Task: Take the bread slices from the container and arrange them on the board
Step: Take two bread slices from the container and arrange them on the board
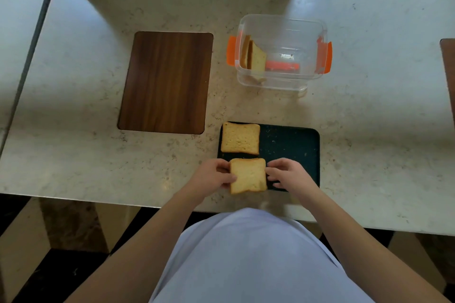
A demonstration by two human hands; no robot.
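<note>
both hands on near slice [248, 176] at dark board's [293, 145] near-left corner: left hand [213, 176] pinching left edge, right hand [285, 173] fingertips touching right edge. second slice [240, 138] flat, far-left corner. container [280, 51] beyond board, slices [254, 56] upright inside.

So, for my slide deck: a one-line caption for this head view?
Both hands set a second bread slice on the dark board.

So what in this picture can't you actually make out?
- How many slices remain in the container: head view, they stand edge-on behind glare on the clear wall.
- The board's near left corner: covered by the held slice and left hand.
- Brown panel at the right edge: cut off by the frame.
</note>
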